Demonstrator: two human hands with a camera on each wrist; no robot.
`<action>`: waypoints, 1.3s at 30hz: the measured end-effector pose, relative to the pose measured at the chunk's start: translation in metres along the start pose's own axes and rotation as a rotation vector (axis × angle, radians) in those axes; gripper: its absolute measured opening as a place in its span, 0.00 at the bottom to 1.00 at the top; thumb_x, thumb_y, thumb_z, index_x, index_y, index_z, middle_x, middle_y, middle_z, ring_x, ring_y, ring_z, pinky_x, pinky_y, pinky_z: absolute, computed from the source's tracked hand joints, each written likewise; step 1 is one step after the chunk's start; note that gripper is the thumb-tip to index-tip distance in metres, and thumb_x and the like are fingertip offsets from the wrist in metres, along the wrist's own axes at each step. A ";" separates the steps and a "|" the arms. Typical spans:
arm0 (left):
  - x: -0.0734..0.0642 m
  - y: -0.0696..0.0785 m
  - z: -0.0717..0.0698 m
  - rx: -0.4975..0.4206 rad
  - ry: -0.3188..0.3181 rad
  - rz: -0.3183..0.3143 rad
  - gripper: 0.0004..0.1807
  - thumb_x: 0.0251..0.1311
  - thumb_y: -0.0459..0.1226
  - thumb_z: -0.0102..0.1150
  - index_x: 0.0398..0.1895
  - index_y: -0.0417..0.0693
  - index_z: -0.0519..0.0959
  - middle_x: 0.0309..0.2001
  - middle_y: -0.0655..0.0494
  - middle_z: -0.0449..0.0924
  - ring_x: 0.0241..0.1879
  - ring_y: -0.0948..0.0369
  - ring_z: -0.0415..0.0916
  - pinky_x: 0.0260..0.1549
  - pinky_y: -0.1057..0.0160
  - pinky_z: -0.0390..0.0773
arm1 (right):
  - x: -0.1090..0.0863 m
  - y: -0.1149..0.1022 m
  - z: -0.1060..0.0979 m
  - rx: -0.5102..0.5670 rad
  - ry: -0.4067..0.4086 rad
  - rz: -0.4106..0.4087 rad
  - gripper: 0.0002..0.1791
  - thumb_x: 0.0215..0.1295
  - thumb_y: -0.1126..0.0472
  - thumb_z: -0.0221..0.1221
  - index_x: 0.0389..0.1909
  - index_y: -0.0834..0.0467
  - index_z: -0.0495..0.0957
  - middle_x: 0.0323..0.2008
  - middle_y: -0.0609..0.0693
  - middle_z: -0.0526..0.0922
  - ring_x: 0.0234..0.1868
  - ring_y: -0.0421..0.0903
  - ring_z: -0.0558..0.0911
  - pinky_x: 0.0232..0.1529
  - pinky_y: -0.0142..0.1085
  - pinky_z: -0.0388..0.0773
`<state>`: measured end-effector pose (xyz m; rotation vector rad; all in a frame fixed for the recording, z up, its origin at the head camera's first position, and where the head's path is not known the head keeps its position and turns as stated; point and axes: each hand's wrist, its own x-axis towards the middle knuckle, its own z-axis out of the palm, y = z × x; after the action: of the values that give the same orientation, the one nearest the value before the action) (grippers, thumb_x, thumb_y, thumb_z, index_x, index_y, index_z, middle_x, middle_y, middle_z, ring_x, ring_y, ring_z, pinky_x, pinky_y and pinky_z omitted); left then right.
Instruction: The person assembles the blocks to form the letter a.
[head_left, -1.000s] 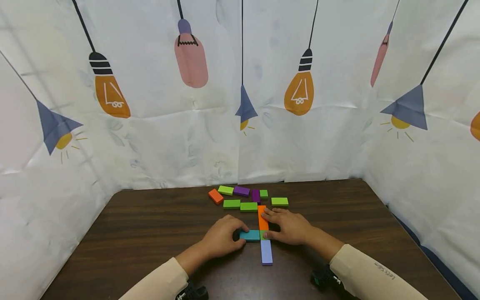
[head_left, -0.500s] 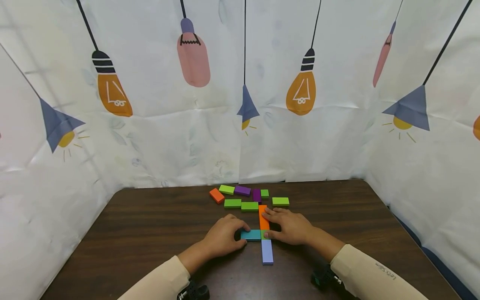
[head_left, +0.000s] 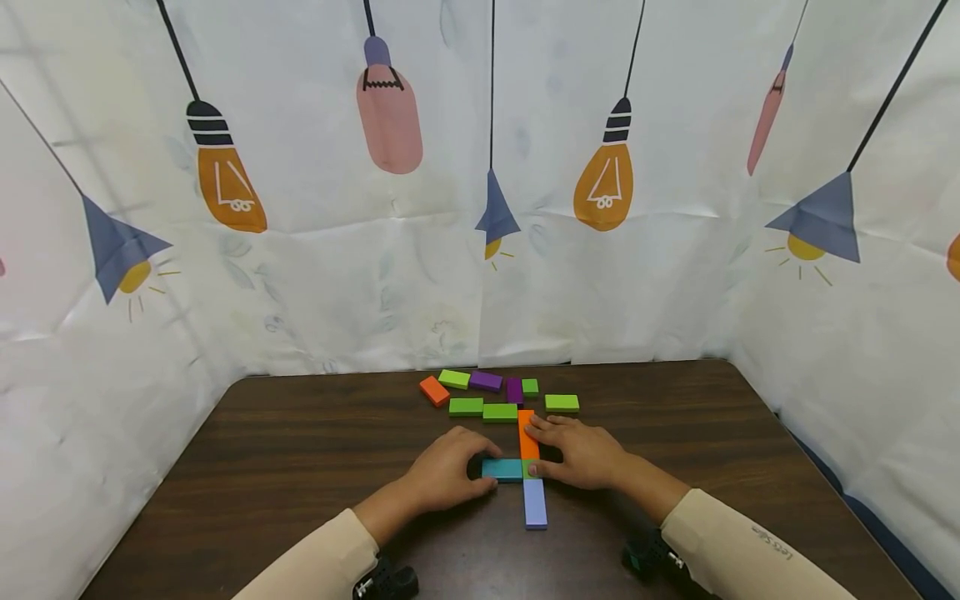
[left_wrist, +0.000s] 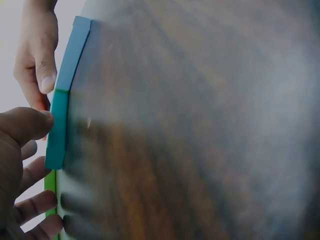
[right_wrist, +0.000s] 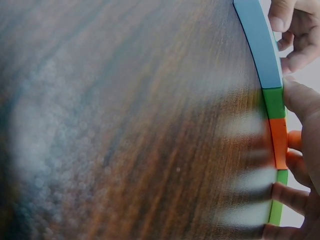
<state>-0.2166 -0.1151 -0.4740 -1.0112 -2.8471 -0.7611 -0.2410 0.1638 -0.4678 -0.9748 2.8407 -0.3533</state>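
Note:
A teal rectangular block (head_left: 501, 471) lies flat on the dark wooden table, its right end against a small green block (head_left: 525, 468). My left hand (head_left: 448, 468) holds the teal block's left part, thumb (left_wrist: 37, 122) at its near side and forefinger at its far side. Beyond the green block an orange block (head_left: 528, 448) stretches away from me; a lavender block (head_left: 535, 504) extends toward me, so the pieces make a cross with no right arm. My right hand (head_left: 581, 454) rests on this group, thumb on the green block, fingertips on the orange one. Its palm hides the area beneath.
Behind lie several loose blocks: green ones (head_left: 499, 413), purple ones (head_left: 486, 382), and an orange-red one (head_left: 434, 391) at the left. A light green block (head_left: 562, 403) lies to the right. A printed white cloth (head_left: 375, 292) hangs along the table's back edge.
My left forefinger has slid slightly off the teal block's top toward its far edge. The right hand and blocks stay in place; the head view shifts a little.

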 end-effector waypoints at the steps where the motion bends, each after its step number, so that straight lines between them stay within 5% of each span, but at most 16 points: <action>1: 0.000 -0.001 -0.001 -0.008 0.006 0.004 0.17 0.61 0.46 0.72 0.52 0.56 0.85 0.51 0.64 0.82 0.54 0.60 0.74 0.56 0.51 0.75 | 0.000 0.000 0.000 0.003 0.000 0.000 0.41 0.70 0.28 0.52 0.77 0.46 0.66 0.76 0.43 0.63 0.75 0.54 0.65 0.51 0.59 0.79; 12: -0.001 -0.019 -0.020 0.002 0.110 -0.017 0.15 0.64 0.43 0.70 0.52 0.52 0.84 0.54 0.59 0.82 0.59 0.55 0.74 0.59 0.48 0.75 | -0.001 0.000 0.000 0.021 0.006 -0.010 0.42 0.70 0.28 0.51 0.77 0.46 0.65 0.76 0.44 0.63 0.75 0.55 0.64 0.50 0.61 0.78; 19: -0.001 -0.038 -0.031 0.048 0.171 -0.110 0.16 0.62 0.42 0.71 0.53 0.51 0.84 0.55 0.57 0.81 0.61 0.52 0.73 0.59 0.48 0.74 | -0.002 0.000 0.000 0.012 0.009 -0.010 0.41 0.70 0.28 0.52 0.77 0.46 0.66 0.76 0.44 0.64 0.75 0.55 0.65 0.48 0.59 0.80; 39: 0.006 -0.069 -0.041 0.181 0.163 -0.264 0.22 0.65 0.41 0.68 0.61 0.46 0.79 0.60 0.46 0.79 0.63 0.46 0.72 0.58 0.42 0.74 | -0.001 0.001 0.000 0.004 0.009 0.001 0.42 0.69 0.27 0.52 0.77 0.45 0.66 0.76 0.44 0.64 0.75 0.55 0.64 0.50 0.61 0.78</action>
<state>-0.2678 -0.1764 -0.4669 -0.5321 -2.8726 -0.5560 -0.2404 0.1650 -0.4681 -0.9735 2.8471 -0.3636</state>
